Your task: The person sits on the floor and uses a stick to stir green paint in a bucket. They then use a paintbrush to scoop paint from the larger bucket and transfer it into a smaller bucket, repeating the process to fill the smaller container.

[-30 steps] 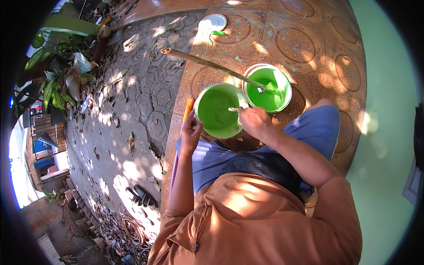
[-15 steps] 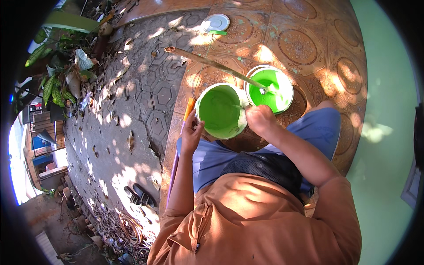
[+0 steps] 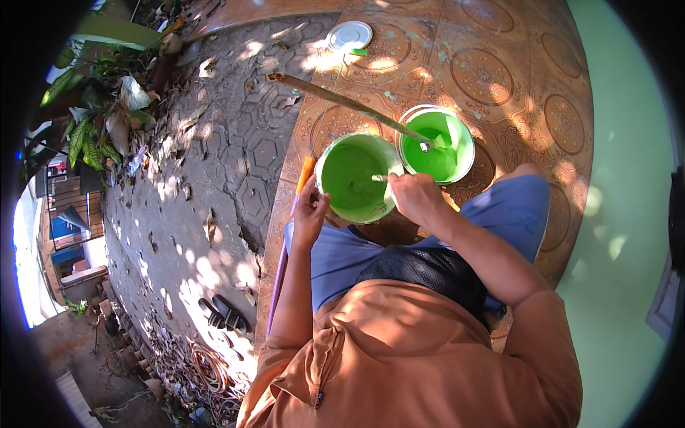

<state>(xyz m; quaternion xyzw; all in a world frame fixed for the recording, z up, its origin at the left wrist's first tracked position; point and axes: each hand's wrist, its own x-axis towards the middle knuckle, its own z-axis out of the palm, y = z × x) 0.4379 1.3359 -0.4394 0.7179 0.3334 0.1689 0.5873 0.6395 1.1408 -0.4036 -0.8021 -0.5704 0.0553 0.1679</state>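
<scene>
In front of my lap stands a bucket of green paint [image 3: 357, 153], its inner wall smeared with paint. My left hand [image 3: 310, 210] grips the left side of this bucket at the rim, fingers outside. Closed over the right rim, my right hand [image 3: 417, 197] holds a short paint-coated stick [image 3: 378, 177] whose end reaches over the paint; its lower part is hidden. To the right sits a second white bucket [image 3: 467, 167] with brighter green paint. A long wooden pole [image 3: 349, 107] slants across it, its metal-tipped end over the paint.
A white lid [image 3: 349, 34] lies on the patterned brown tiles [image 3: 481, 75] at the far side. An orange-and-purple pole [image 3: 305, 175] lies beside my left arm. Black sandals [image 3: 225, 314] rest on the leaf-strewn paving. A pale green wall [image 3: 621, 185] rises at the right.
My right hand has shifted slightly left over the bucket's rim, and more of the stick shows. The paint surface is now swirled. My left hand stays on the bucket.
</scene>
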